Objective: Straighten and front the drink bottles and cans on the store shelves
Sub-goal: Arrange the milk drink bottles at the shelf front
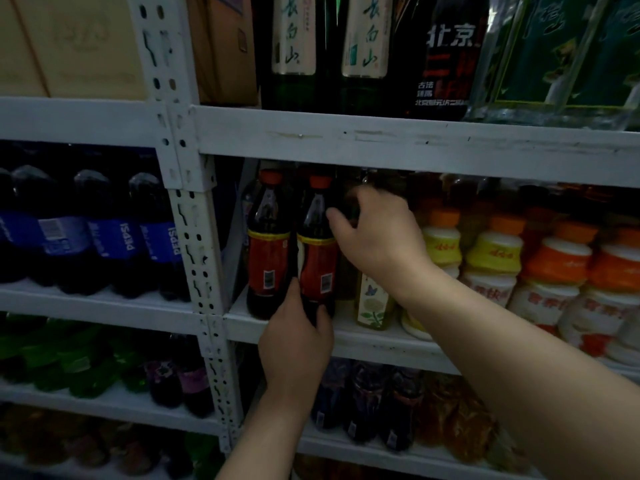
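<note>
A middle shelf (381, 344) of a white rack is seen in dim light. At its 9 o'clock end two dark bottles with red labels and orange caps stand upright and side by side: the left red bottle (268, 251) and the right red bottle (317, 258). The right red bottle is gripped at its base by the left hand (294, 344), which comes up from 6 o'clock. The thumb is wedged between the two bottles and the fingers are wrapped round the 3 o'clock side.

The right hand (377, 233), entering from 4 o'clock, is held beside that bottle's shoulder, at its 3 o'clock. The thumb is stretched toward the bottle and the fingers are curled over the top of a dark bottle (346, 278) just behind. The hand is blurred, so whether anything is actually grasped cannot be told.

Under the right wrist a flowered bottle (372, 303) stands at the shelf's edge. Toward 3 o'clock, yellow bottles (493, 251) and orange bottles (557, 261) are packed close. At 9 o'clock of the picture, in the next bay, Pepsi bottles (114, 233) are lined up. At 12 o'clock, on the shelf above, green bottles (294, 39) and a black bottle (450, 57) are set, with boxes (86, 46) at 11 o'clock.
</note>
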